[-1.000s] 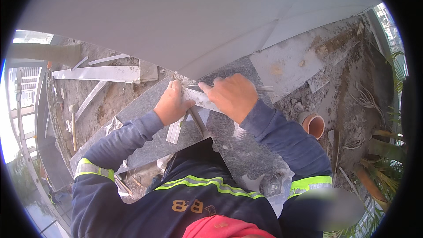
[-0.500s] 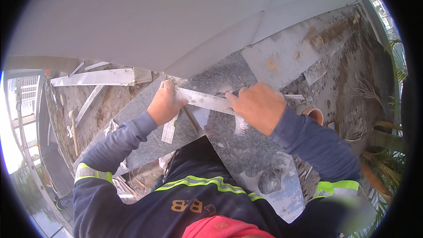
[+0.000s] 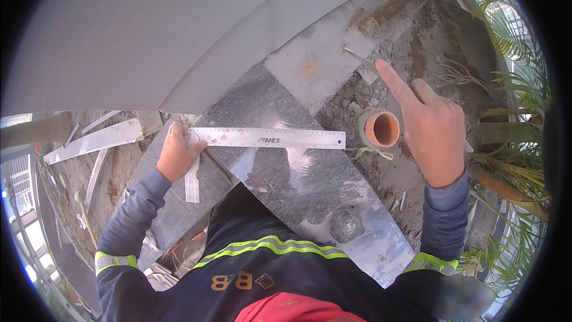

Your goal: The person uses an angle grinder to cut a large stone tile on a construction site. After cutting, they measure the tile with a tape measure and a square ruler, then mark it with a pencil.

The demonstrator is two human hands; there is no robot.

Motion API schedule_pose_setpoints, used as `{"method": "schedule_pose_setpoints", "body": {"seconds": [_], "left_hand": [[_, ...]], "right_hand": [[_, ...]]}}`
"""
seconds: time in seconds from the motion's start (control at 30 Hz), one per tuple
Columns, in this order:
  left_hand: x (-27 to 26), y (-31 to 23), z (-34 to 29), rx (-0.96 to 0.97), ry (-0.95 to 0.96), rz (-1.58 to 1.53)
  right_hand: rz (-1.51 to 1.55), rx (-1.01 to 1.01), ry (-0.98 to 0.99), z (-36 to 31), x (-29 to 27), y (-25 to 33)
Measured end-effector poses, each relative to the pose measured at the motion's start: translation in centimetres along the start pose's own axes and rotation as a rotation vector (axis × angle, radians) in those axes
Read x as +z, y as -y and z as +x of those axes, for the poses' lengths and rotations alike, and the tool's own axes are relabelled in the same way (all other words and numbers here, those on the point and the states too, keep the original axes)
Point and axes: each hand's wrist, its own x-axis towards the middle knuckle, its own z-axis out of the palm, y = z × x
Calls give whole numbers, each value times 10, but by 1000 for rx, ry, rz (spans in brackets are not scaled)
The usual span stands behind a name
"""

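Observation:
My left hand [image 3: 176,154] grips a metal try square [image 3: 244,138] at its corner, thumb on top. Its long ruled blade lies across a polished dark grey stone slab [image 3: 256,104]. The short leg points toward me over a second grey slab [image 3: 161,200] on the left. Off to the right, my right hand [image 3: 430,125] is raised beyond the slab with its index finger stretched out. Its other fingers are curled around a thin metal-tipped tool [image 3: 360,58]; the tool's middle is hidden, so its exact kind cannot be told.
An orange clay pipe [image 3: 387,129] stands up from rough soil right of the slab. A large grey surface [image 3: 137,36] fills the far side. White strips [image 3: 98,141] and a mallet [image 3: 86,217] lie at the left. Palm fronds [image 3: 512,71] edge the right side.
My right hand has left the square's blade and swung right and up with the thin tool. My left hand stays on the square. The view has shifted, showing more of the right side.

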Motion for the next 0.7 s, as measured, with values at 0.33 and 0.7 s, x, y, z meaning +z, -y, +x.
{"method": "schedule_pose_setpoints", "body": {"seconds": [0.33, 0.7], "left_hand": [[-24, -14, -60, 42, 102, -1009], [52, -162, -49, 672, 652, -1145]], "right_hand": [[352, 532, -121, -174, 54, 27], [532, 1203, -844, -274, 27, 58]]}}
